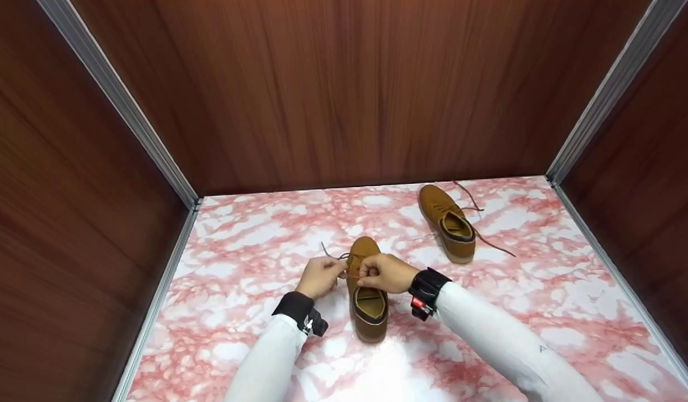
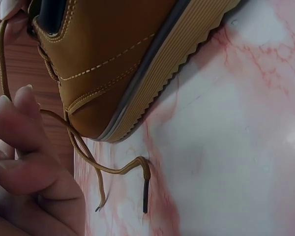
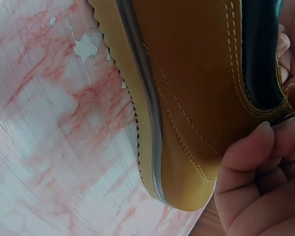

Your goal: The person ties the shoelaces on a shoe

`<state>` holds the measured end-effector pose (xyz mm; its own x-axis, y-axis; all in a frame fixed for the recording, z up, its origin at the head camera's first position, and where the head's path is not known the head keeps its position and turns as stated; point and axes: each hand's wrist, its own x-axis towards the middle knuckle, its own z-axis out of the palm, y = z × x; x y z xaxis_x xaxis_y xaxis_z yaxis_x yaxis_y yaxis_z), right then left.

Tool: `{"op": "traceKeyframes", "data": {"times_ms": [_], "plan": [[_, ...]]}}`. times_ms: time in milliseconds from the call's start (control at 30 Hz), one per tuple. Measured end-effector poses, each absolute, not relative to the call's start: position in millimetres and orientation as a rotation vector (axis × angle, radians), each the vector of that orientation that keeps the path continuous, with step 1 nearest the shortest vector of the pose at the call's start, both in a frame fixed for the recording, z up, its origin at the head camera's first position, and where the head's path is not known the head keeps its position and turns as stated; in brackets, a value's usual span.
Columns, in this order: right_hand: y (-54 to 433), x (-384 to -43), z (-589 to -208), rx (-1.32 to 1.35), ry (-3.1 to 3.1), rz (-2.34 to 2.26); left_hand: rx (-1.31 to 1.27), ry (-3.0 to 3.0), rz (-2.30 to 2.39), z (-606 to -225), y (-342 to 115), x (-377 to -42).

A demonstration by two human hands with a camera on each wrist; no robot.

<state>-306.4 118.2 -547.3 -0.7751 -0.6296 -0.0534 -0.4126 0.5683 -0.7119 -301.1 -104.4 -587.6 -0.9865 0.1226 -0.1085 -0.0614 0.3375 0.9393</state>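
A brown lace-up shoe [image 1: 372,330] stands upright on the table, toe pointing away from me. My left hand [image 1: 320,277] is at the left of its lacing and pinches a brown shoelace [image 2: 3,64]. Over the shoe's opening and tongue, my right hand [image 1: 388,273] pinches the same lace between thumb and forefinger. The stretch of lace between the two hands is lifted off the shoe. Loose lace ends hang past the shoe's side onto the tabletop in the left wrist view. My fingers hide part of the eyelets.
A matching brown shoe [image 1: 436,204] stands farther back on the right, its laces trailing loose to its right. The red-and-white marbled tabletop [image 1: 238,240] is enclosed by dark wood panels [image 1: 344,95] at the back and sides, with metal corner posts [image 1: 137,123].
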Motion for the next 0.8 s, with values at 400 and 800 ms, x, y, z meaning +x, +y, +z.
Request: {"op": "traceKeyframes", "data": {"times_ms": [400,800], "plan": [[121.4,-303.4,-549.7,-0.826,2.5,-1.119,-0.103,2.51,1.739,-588.6,-112.9,-302.7],[120.3,-303.7,-552.6,-0.771,2.496,-1.121,-0.089,2.778,1.303,-605.6,-109.1,-301.6]]}}
